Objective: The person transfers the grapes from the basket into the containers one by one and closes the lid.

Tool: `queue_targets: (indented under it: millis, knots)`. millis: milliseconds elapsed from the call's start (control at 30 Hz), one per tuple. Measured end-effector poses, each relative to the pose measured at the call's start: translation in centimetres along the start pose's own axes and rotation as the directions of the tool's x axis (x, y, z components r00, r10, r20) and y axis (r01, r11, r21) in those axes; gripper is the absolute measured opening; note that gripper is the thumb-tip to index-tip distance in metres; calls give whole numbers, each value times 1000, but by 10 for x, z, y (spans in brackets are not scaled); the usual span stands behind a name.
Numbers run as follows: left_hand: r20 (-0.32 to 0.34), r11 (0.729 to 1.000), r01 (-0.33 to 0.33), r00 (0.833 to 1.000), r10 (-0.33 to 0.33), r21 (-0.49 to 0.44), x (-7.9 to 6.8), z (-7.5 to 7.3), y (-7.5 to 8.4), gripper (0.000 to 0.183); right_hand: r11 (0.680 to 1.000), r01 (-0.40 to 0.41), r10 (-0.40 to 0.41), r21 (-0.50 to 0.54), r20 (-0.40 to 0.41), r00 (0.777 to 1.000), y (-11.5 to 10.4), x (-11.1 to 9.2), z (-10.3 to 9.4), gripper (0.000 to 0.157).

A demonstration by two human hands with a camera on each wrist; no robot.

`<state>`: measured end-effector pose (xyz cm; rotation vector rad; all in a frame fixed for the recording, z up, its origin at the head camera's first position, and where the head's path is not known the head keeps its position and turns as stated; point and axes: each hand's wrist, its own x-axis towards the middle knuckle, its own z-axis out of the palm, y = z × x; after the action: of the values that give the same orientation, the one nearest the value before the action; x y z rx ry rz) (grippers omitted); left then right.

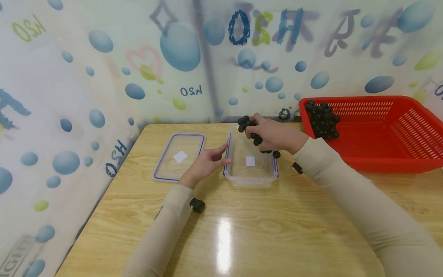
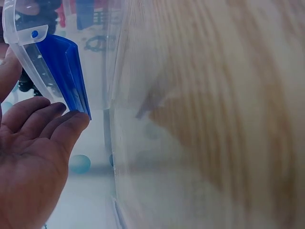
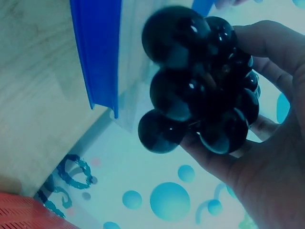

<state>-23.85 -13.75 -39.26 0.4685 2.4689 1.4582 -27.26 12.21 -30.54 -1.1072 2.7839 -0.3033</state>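
A bunch of dark grapes [image 1: 256,137] is held in my right hand [image 1: 278,134] above the clear plastic container [image 1: 238,169]. In the right wrist view, the glossy round grapes [image 3: 176,90] sit between the thumb and fingers of that hand [image 3: 267,162]. My left hand [image 1: 204,163] rests at the container's left side, its thumb near the rim. Seen from the left wrist, the extended fingers of my left hand [image 2: 38,143] touch the lower edge of a blue clip [image 2: 66,76] that hangs down from the rim. A small white square [image 1: 250,161] shows in the container.
The clear lid [image 1: 169,165] with a blue seal lies flat on the wooden table [image 1: 263,227], left of the container. To the right stands a red basket [image 1: 398,163], with more dark grapes [image 1: 323,120] at its left end. A patterned wall covering [image 1: 221,88] rises behind the table.
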Motion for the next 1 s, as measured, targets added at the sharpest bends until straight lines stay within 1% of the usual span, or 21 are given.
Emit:
queue_targets:
  millis: [233, 400, 500, 600, 700, 767, 900, 1000]
  knots:
    - [0, 1000, 12, 1000, -12, -1, 1, 1, -1, 63, 1000, -15, 16, -14, 48, 999, -1, 10, 11, 33]
    - [0, 1000, 20, 1000, -20, -1, 2, 1, -2, 63, 1000, 1, 0, -14, 47, 999, 0, 15, 17, 41]
    - [-2, 1000, 14, 1000, -14, -3, 2, 1, -3, 63, 1000, 6, -5, -17, 47, 999, 2, 18, 24, 42]
    - [-3, 1000, 8, 1000, -8, -8, 2, 1, -3, 64, 1000, -15, 15, -9, 56, 998, 5, 20, 30, 42]
    - [-2, 1000, 8, 1000, -8, -16, 1, 1, -3, 64, 998, -59, 58, 14, 64, 996, 6, 21, 35, 46]
    - [0, 1000, 9, 1000, -9, -19, 1, 1, -2, 64, 997, -75, 73, 24, 72, 995, 6, 22, 37, 47]
    - [8, 1000, 11, 1000, -11, -20, 1, 1, -1, 64, 998, -68, 68, -3, 78, 995, 6, 24, 40, 45]
    - [13, 1000, 16, 1000, -16, -24, 1, 0, -1, 64, 999, -54, 54, -10, 59, 997, 6, 24, 41, 43]
